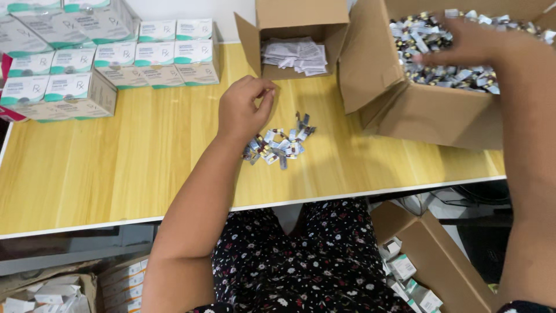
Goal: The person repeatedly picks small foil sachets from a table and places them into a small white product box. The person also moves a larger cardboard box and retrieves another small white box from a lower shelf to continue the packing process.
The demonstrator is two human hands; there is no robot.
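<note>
Blister strips: a small loose pile (279,143) lies on the wooden table (104,174), just beside and below the left hand
Left hand: (243,110) hovers over the pile's near edge, fingers curled with thumb and fingertips pinched; whether it grips a strip I cannot tell
Right hand: (463,43) reaches into the large tilted carton (417,110), palm down with fingers spread on the foil strips (446,75) inside
Step in hand: seemingly gathering strips from the carton onto the table pile
Next move: likely needs a firm handful lifted clear of the carton rim
Farther back: small open box of folded leaflets (294,55); stacked white and green cartons (116,58) at far left
</note>
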